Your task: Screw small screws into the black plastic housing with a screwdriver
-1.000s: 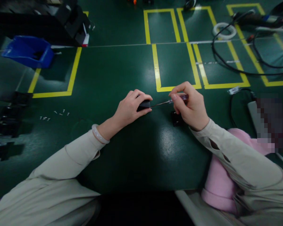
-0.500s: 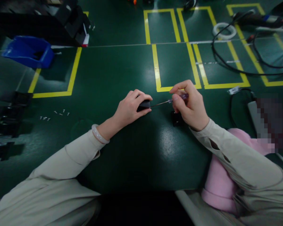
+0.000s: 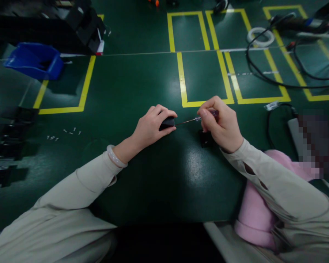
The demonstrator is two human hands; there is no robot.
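Note:
My left hand (image 3: 155,124) is closed around a small black box-shaped part (image 3: 167,123), thumb on its near side and fingers over its far side. In my right hand (image 3: 220,124) is a screwdriver (image 3: 198,118) with a clear purplish handle, pinched between thumb and fingers. Its thin shaft points left, and the tip meets the right end of the black part. What the tip engages is too small to make out. Just below my right hand lies another small black piece (image 3: 205,138), partly covered by it.
Several small screws (image 3: 71,131) lie on the green table (image 3: 142,76) to the left, near a row of black parts (image 3: 9,144). A blue bin (image 3: 34,60) stands at the back left. Black cable (image 3: 252,65), a white tape ring (image 3: 260,36) and pink cloth (image 3: 256,219) are at right.
The fingers of my right hand have shifted slightly on the screwdriver handle, the index finger now more curled. My left hand and the black part have stayed in place.

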